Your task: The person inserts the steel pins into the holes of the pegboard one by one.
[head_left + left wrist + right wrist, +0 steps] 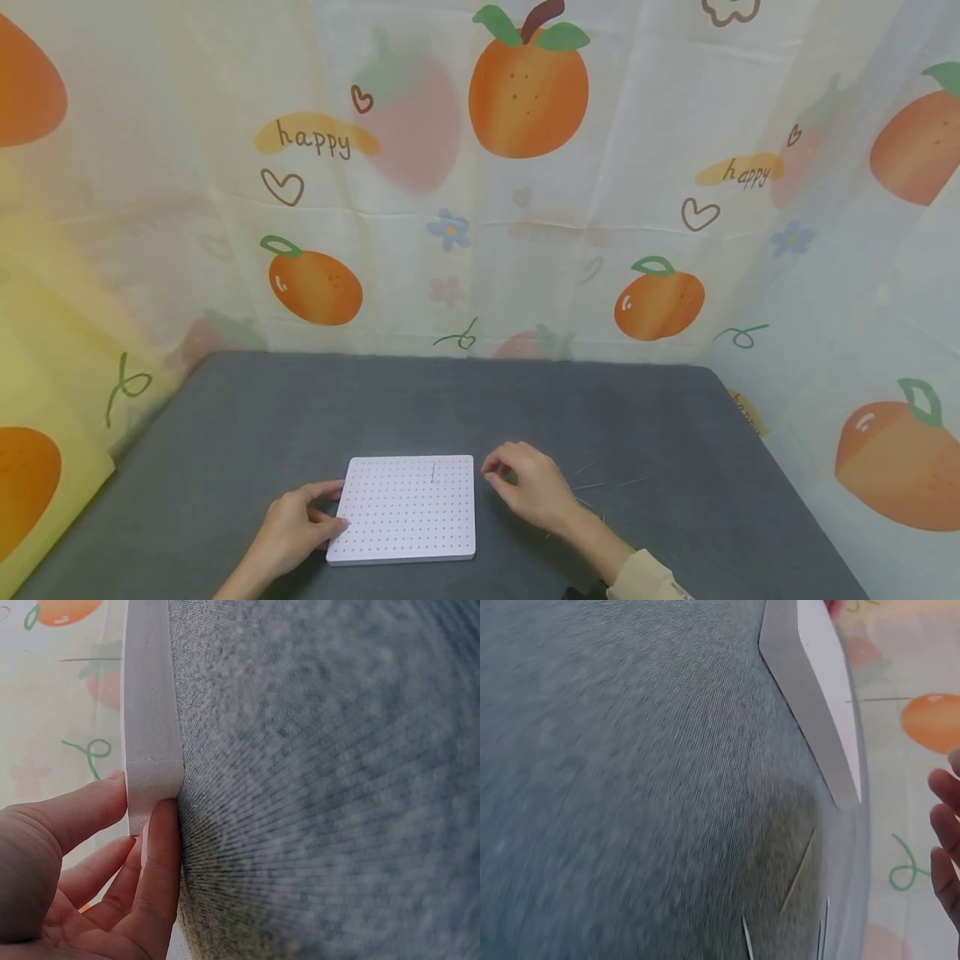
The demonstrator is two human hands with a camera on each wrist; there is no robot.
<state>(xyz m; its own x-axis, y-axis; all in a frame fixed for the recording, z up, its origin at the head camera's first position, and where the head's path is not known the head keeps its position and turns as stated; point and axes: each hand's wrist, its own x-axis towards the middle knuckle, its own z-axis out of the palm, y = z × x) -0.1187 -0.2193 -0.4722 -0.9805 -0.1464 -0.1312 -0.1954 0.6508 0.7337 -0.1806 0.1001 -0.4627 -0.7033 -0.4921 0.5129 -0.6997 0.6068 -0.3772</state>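
Note:
A white board (405, 512) with rows of small holes lies on the table. One thin needle-like pin (432, 473) stands upright in it near the far edge; both wrist views show the pin as a dark line. My left hand (288, 529) holds the board's left edge, thumb on the top face and fingers at the side and underneath. Just off the board's right edge hovers my right hand (532, 483), its fingers loosely curled. In the right wrist view the right fingers (946, 825) show at the frame's edge with nothing visible between them; the thumb is out of that view.
Several thin needle-like pins (588, 486) lie loose on the dark grey table (600, 408), right of and partly behind the right hand. A dark object (573, 593) shows at the bottom edge by the right sleeve. A fruit-print curtain (525, 275) hangs behind the table.

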